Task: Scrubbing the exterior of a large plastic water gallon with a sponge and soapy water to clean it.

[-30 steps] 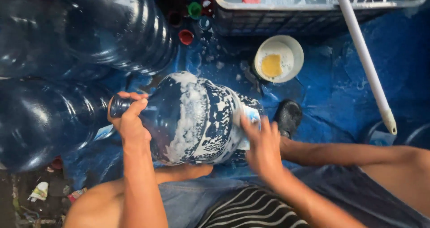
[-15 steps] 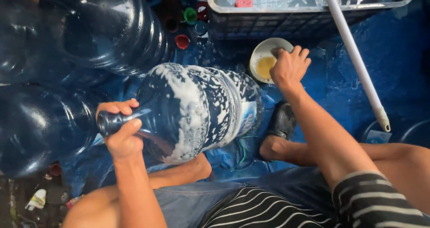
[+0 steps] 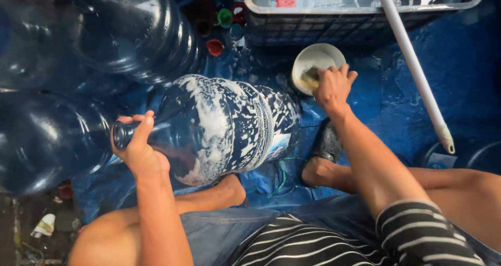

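A large blue water jug covered in white soap foam lies on its side in front of me. My left hand grips its neck at the left end. My right hand reaches into a small white bowl at the far side, fingers closed on a yellow sponge in it. My bare feet rest on the wet blue tarp below the jug.
Several more big blue jugs are stacked at the left. A grey plastic crate stands at the top, with coloured caps beside it. A white pole leans diagonally at the right.
My right hand left the jug's base, reached up to the white bowl and now presses down onto the sponge inside. My left hand kept hold of the neck; the jug turned slightly.
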